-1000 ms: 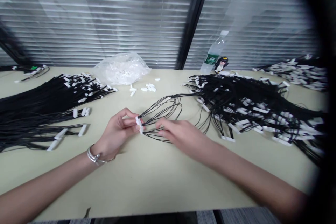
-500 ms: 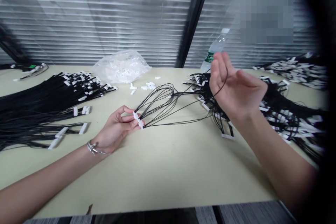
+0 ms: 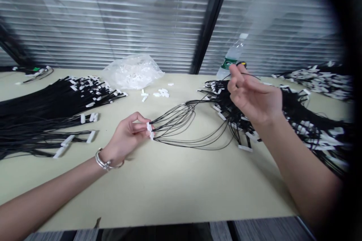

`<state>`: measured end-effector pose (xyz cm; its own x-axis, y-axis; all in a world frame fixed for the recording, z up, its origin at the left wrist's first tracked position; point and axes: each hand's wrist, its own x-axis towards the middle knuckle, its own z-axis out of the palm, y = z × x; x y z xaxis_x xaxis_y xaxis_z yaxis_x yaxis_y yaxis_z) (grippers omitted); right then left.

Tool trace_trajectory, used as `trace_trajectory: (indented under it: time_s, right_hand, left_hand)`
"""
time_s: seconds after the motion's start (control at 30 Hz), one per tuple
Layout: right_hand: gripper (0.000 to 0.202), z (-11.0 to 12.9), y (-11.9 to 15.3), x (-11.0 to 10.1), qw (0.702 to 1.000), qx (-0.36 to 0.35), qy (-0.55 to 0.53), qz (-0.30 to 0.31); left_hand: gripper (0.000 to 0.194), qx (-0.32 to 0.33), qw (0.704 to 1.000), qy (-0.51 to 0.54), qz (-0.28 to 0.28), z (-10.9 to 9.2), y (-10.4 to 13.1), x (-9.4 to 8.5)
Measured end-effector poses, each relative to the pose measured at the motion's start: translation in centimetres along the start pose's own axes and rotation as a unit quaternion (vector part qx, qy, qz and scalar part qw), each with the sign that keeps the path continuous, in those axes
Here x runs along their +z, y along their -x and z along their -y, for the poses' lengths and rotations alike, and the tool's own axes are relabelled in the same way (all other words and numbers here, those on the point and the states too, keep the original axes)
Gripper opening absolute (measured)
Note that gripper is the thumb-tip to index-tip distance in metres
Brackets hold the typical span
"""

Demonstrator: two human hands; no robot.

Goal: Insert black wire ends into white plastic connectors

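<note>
My left hand (image 3: 131,132), a silver bracelet at its wrist, pinches a white connector (image 3: 150,131) just above the table. Several thin black wires (image 3: 175,122) fan out from the connector and curve right, some bunching together before the tangled pile. Raised over that pile, my right hand (image 3: 253,99) has its fingers curled in, with the thumb against them. A short stretch of black wire (image 3: 251,75) shows at its fingertips; the wire's grip point is partly hidden by the fingers. Below this hand lies a heap of black wires with white connectors (image 3: 245,148).
At the left lies a large bundle of black wires (image 3: 36,101) with white ends. A clear plastic bag (image 3: 134,71) of white pieces and loose white connectors (image 3: 162,93) sit at the back. Behind my right hand stands a water bottle (image 3: 232,58). More wires (image 3: 316,79) lie far right.
My right hand's fingers have curled in from a more open pose. The lower wires, drawn straighter before, now hang in loose curves. My left hand keeps the connector.
</note>
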<state>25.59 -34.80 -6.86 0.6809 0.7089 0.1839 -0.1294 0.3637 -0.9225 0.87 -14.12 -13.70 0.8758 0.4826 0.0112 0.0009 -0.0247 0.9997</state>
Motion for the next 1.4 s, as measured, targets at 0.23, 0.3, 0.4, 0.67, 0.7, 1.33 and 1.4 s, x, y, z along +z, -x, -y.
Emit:
trace_trajectory:
  time_s: [0.23,0.3,0.4,0.67,0.7,1.33,1.4]
  right_hand:
    - [0.022,-1.4,-1.0,-0.6,0.992,-0.062,0.084,0.065]
    - [0.015,-1.9,-1.1,-0.4,0.988,-0.098,0.110,0.052]
    - [0.010,-2.1,-1.1,-0.5,0.994,-0.101,0.024,0.042]
    - [0.019,-1.2,-0.4,0.6,0.984,-0.060,-0.162,0.039]
    - [0.012,-1.3,0.1,1.5,0.989,-0.069,-0.127,0.037]
    - [0.009,-7.7,7.4,8.8,0.781,-0.289,0.529,0.163]
    - [0.008,-7.7,7.4,8.8,0.779,-0.296,0.529,0.160]
  left_hand:
    - [0.027,-0.009,0.997,0.078,0.013,0.0,0.0,-0.3]
    - [0.026,-0.012,0.995,0.096,0.022,-0.1,0.0,-0.2]
    - [0.026,-0.028,0.992,0.117,0.029,-0.3,0.0,-0.2]
    - [0.027,-0.056,0.989,0.132,0.033,-0.4,0.1,-0.2]
    - [0.026,-0.054,0.990,0.128,0.036,-0.4,0.2,-0.1]
    - [0.022,-0.067,0.989,0.114,0.069,-0.7,1.3,1.2]
    - [0.022,-0.065,0.989,0.114,0.071,-0.6,1.3,1.2]
